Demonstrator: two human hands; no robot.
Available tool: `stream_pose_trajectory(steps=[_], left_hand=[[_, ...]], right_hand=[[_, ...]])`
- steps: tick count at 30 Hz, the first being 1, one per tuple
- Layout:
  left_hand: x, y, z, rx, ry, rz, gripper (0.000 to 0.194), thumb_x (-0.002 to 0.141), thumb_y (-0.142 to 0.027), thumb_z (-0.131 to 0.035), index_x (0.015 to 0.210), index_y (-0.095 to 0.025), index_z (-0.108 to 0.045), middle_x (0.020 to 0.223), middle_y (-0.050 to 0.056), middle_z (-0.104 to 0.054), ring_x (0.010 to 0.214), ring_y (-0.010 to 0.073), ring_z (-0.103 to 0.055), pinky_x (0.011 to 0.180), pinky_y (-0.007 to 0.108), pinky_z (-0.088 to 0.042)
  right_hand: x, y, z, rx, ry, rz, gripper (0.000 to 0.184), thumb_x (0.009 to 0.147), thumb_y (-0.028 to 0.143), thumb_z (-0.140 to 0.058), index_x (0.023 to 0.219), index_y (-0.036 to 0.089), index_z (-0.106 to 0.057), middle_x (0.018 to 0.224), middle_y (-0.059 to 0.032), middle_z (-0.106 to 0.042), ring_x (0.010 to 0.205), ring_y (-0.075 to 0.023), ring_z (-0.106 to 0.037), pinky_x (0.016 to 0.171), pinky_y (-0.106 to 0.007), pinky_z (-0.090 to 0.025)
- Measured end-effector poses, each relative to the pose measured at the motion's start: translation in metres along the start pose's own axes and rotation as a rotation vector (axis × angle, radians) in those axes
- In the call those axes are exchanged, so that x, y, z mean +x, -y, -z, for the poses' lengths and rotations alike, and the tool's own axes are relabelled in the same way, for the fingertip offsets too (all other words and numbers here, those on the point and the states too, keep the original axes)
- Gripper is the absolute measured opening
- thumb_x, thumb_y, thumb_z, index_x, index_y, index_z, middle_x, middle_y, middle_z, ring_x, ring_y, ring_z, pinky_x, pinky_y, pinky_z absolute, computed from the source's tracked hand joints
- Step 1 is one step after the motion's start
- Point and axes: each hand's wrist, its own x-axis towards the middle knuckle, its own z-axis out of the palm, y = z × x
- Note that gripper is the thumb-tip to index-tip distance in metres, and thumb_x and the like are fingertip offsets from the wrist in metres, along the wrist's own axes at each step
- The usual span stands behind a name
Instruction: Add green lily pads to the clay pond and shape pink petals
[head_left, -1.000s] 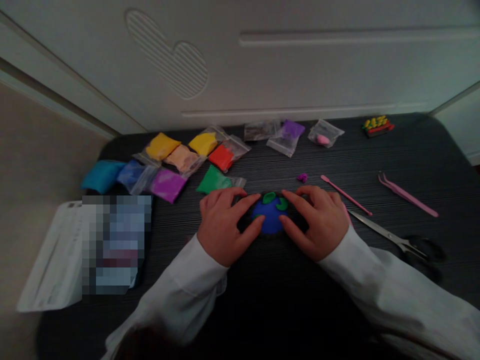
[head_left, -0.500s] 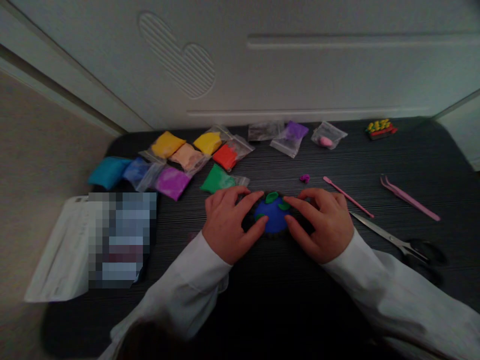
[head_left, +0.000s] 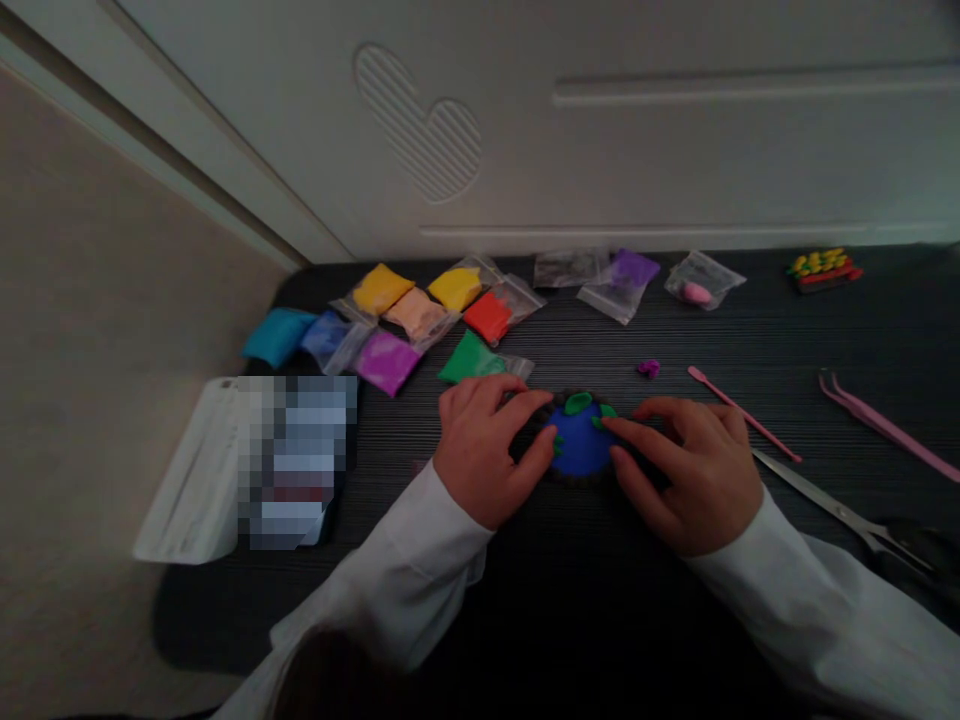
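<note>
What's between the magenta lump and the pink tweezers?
A thin pink stick lies slantwise between the magenta lump and the pink tweezers. The head view shows it.

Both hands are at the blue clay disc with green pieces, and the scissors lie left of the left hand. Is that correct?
Not quite: the head view shows the scissors lying right of the right hand. The rest stands: the left hand and right hand are at the blue clay disc with green pieces.
</note>
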Motion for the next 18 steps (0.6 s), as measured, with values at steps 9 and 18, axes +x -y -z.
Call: stream_pose_trajectory(steps=[9,18], left_hand=[[-0.0002,0.0009,0.0007,-0.009,-0.005,0.006,0.028,0.076,-0.031,-0.048,0.099,-0.021,-0.059,0.100,0.006,-0.055,0.096,0.0215,-0.047,0.084,0.040,-0.031],[0.0006,0.0021,-0.0013,0.004,-0.026,-0.011,0.025,0.075,-0.031,-0.050,0.096,-0.021,-0.060,0.096,0.005,-0.057,0.093,0.0213,-0.048,0.082,0.040,-0.033]], right_hand=[[-0.0015,-0.0033,-0.0016,0.021,-0.027,0.024,0.028,0.073,0.033,-0.053,0.098,0.025,-0.062,0.090,-0.0053,-0.057,0.073,-0.0172,-0.050,0.071,-0.037,-0.031],[-0.0012,-0.0034,-0.0023,0.053,-0.018,-0.010,0.029,0.073,0.032,-0.053,0.100,0.024,-0.061,0.090,-0.0052,-0.057,0.077,-0.0180,-0.051,0.073,-0.037,-0.032]])
